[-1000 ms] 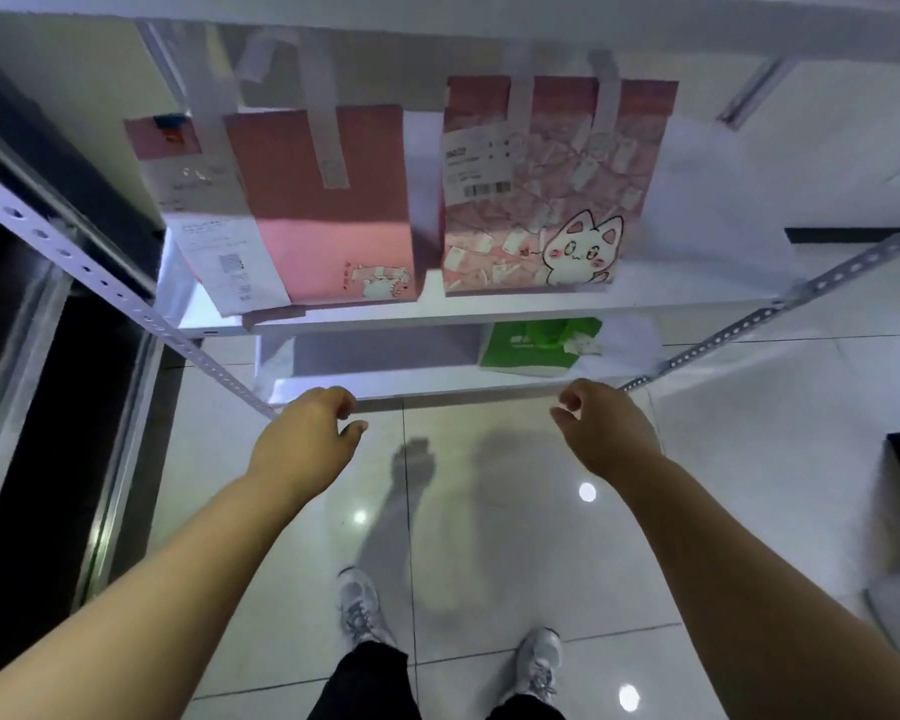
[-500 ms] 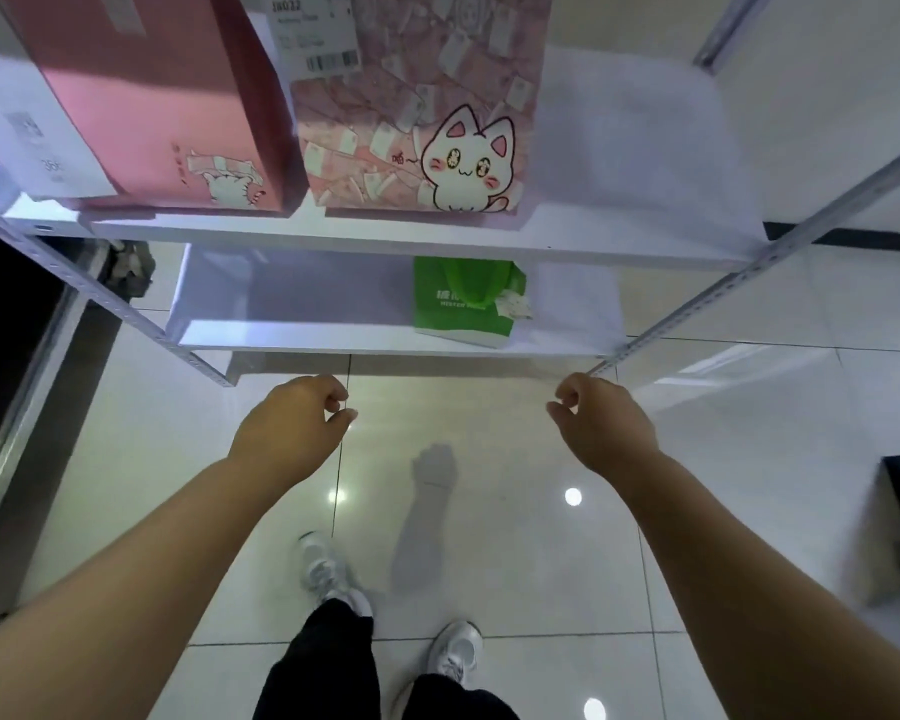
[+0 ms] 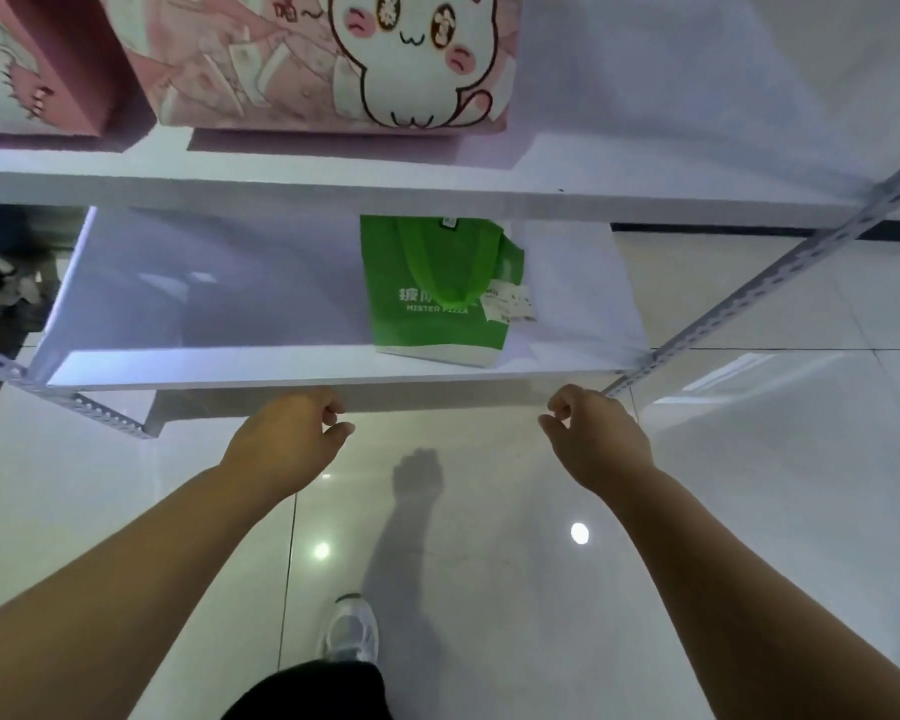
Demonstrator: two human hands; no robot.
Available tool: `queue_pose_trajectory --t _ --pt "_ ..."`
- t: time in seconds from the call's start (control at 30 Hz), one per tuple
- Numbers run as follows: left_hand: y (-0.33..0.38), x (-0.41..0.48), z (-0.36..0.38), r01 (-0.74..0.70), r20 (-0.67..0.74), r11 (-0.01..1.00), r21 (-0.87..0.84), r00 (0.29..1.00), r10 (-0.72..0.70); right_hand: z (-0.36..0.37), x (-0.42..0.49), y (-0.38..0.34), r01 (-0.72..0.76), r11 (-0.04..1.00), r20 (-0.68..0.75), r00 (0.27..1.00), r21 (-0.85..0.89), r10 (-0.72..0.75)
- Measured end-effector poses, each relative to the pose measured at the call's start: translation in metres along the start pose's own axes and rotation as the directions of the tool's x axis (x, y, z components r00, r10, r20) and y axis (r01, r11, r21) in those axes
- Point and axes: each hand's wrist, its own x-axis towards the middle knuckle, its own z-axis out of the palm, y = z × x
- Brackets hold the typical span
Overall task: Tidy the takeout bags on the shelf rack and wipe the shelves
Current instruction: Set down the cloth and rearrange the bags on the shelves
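- Our left hand [image 3: 287,439] and right hand [image 3: 593,439] hover just in front of the lower shelf [image 3: 230,366], fingers loosely curled, holding nothing.
- The green takeout bag [image 3: 437,293] lies flat toward that shelf's right end, its receipt [image 3: 507,304] showing.
- We judge the hands are brought low and spread to reach in for it.
- Above the lower shelf, the cat bag [image 3: 333,59] and pink bag [image 3: 37,70] stand side by side, seemingly already tidied.
- We see no cloth, so wiping looks not yet begun.

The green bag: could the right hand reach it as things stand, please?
Probably yes: the right hand hangs empty before the lower shelf, nothing between it and the green bag.
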Motion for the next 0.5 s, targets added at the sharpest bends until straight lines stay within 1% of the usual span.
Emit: queue_pose_trajectory --t 0.1,0.27,0.5 --pt "-0.011 0.037 0.027 -0.067 -0.031 0.998 0.002 0.997 0.067 0.033 0.031 0.006 -0.021 1.000 -0.029 0.999 0.013 0.021" --pt "-0.027 0.093 0.067 -0.085 -0.083 0.995 -0.056 0.993 0.080 0.085 0.079 0.007 -0.044 0.996 -0.066 0.997 0.082 0.049" --pt "-0.024 0.148 0.088 -0.178 -0.145 0.981 -0.081 0.976 0.165 0.112 0.125 0.002 0.000 0.980 -0.110 0.994 0.201 0.022"
